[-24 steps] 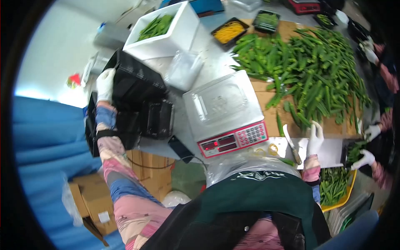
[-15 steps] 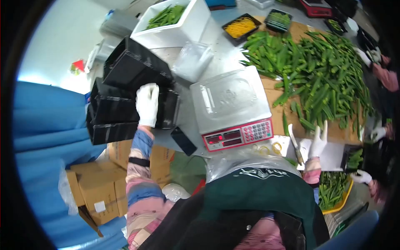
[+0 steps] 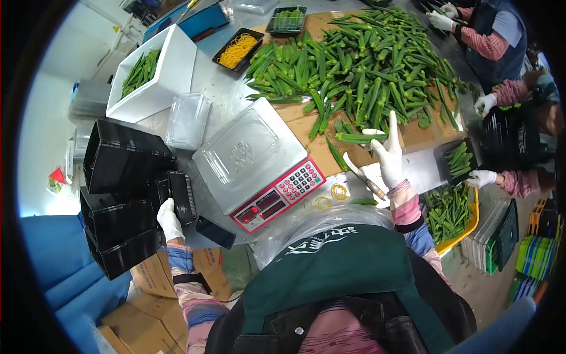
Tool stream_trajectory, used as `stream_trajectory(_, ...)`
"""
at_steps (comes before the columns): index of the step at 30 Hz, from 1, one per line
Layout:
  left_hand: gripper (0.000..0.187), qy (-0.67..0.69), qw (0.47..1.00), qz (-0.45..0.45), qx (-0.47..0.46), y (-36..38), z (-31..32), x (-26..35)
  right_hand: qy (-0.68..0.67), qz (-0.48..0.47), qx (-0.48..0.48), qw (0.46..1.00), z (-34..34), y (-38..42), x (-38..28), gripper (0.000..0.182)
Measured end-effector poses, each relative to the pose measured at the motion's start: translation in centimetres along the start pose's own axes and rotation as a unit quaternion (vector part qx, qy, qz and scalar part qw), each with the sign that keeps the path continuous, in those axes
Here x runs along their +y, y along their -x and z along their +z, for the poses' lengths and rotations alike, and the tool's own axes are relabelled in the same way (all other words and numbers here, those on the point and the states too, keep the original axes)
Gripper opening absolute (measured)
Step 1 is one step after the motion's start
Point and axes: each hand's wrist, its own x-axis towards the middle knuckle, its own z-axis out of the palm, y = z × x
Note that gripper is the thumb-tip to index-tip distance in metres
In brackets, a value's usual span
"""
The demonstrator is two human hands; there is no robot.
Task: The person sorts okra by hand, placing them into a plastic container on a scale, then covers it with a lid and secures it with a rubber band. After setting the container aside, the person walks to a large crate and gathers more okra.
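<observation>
My left hand (image 3: 170, 220), in a white glove, grips the near edge of a small black tray stack (image 3: 181, 196), beside larger black tray stacks (image 3: 127, 156). My gloved right hand (image 3: 390, 160) has one finger stretched out and a single okra pod (image 3: 356, 138) between its other fingertips. That hand is at the near edge of a large okra pile (image 3: 371, 76) on cardboard. Just left of its wrist lies a curved knife (image 3: 368, 182) with a brown handle. Between my hands stands a scale (image 3: 250, 154) with a red keypad panel and a clear lid-like tray on top.
A phone (image 3: 215, 232) lies near the table edge. Behind are a white foam box (image 3: 177, 59), clear trays (image 3: 188, 121) and yellow bands (image 3: 239, 51). A yellow crate (image 3: 471, 221) holds okra at right. Co-workers' gloved hands (image 3: 484, 105) work at the far right.
The view has swung rightward. My left hand has a small black tray stack pulled away from the larger stacks. My right hand has moved forward to the okra, and a pod is now between its fingers.
</observation>
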Motion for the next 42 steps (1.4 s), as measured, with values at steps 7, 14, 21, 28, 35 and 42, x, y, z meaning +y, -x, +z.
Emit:
stream_trajectory(7, 0.017, -0.219, 0.902, 0.289, 0.233, 4.2, 4.6, 7.2, 0.096, 0.066, 0.043, 0.992, -2.8, 1.8, 0.5, 0.087)
stream_trajectory(14, 0.031, -0.342, 0.796, 0.468, -0.174, 14.2, 16.7, 12.7, 0.025, 0.109, 0.016, 0.994, -2.6, 3.1, 4.2, 0.083)
stream_trajectory(21, 0.051, -0.216, 0.78, 0.509, -0.292, 22.8, 22.6, 20.2, 0.125, 0.098, -0.069, 0.985, 0.4, 4.2, 1.5, 0.086)
stream_trajectory(28, 0.055, -0.147, 0.796, 0.418, -0.413, 26.7, 29.9, 18.3, 0.219, 0.049, -0.054, 0.973, 2.1, 3.4, -2.6, 0.089)
stream_trajectory(35, 0.041, 0.127, 0.756, -0.231, -0.599, 27.7, 31.5, 20.0, 0.211, 0.084, -0.016, 0.974, -0.2, 3.7, -2.5, 0.081)
stream_trajectory(42, 0.041, 0.132, 0.737, -0.259, -0.61, 29.0, 32.4, 20.0, 0.196, -0.019, 0.058, 0.979, -3.7, 4.9, -0.9, 0.075)
